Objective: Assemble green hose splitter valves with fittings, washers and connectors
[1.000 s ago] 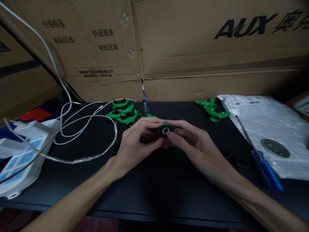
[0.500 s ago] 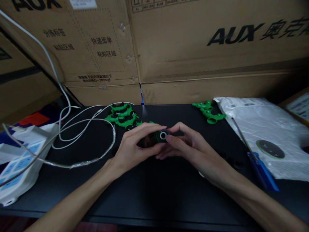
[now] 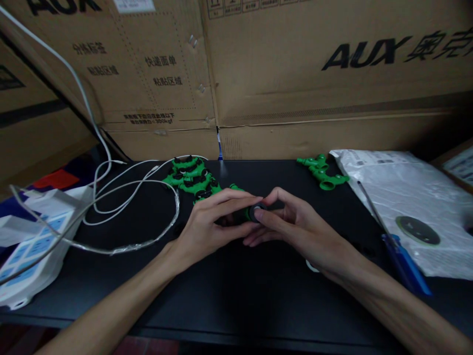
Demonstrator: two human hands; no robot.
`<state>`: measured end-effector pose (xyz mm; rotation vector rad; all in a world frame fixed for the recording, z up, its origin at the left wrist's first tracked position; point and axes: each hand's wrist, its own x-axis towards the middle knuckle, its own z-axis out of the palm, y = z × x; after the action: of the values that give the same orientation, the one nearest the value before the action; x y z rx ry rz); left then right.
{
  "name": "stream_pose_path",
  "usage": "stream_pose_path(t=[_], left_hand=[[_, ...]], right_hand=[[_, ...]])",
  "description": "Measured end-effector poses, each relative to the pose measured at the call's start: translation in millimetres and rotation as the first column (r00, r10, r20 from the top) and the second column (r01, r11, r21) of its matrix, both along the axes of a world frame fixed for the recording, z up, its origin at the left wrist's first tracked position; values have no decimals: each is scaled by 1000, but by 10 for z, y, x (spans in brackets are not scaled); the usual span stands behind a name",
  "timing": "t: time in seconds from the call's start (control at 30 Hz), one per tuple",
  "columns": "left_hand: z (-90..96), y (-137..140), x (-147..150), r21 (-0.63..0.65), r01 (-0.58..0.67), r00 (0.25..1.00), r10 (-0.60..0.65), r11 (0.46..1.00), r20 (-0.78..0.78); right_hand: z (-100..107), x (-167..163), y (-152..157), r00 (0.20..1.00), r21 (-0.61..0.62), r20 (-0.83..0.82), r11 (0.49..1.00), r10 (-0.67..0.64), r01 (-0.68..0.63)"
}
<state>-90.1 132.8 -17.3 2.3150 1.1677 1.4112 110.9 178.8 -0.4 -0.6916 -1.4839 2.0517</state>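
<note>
Over the middle of the table, both hands meet around a green plastic hose fitting point(image 3: 247, 213) with a round black collar point(image 3: 253, 212) facing me. My left hand point(image 3: 207, 224) is closed on it from the left, fingertips above and thumb below. My right hand point(image 3: 295, 222) grips the collar end, its thumb tip pressed over the opening. Fingers hide most of the fitting. A green tip point(image 3: 235, 187) shows behind my left fingers; whether it belongs to the held piece I cannot tell.
Several green hose splitters with black parts point(image 3: 192, 176) lie behind my left hand. Another green splitter point(image 3: 322, 172) is back right. A blue screwdriver point(image 3: 404, 266) rests by a white plastic bag point(image 3: 388, 197). Left are a power strip point(image 3: 48, 246) and cables point(image 3: 177, 202); cardboard boxes point(image 3: 277, 74) stand behind.
My right thumb has moved over the collar's opening, which showed a pale ring around a dark hole before. The view has shifted slightly; both hands keep their hold.
</note>
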Motion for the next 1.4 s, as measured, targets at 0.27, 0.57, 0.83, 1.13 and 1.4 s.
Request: stream_pose_path(t=[0.27,0.57,0.83,1.13,1.4], left_hand=[[-43,-14,5,68,0,999,2,998,-35],[-3,15,-16,-38,-63,991,67,997,117],[6,51,-25,-273,43,910,76,961,409],[11,137,-115,-501,7,888,225,866,401],[3,128,-157,-653,-167,972,234,739,15]], right_hand=[[-36,1,-17,999,10,8,999,-33,33],[82,16,10,999,108,-38,993,-37,41],[-7,73,211,920,546,236,826,-313,141],[16,25,168,972,336,208,941,-107,32],[-127,37,263,912,116,407,993,-51,4]])
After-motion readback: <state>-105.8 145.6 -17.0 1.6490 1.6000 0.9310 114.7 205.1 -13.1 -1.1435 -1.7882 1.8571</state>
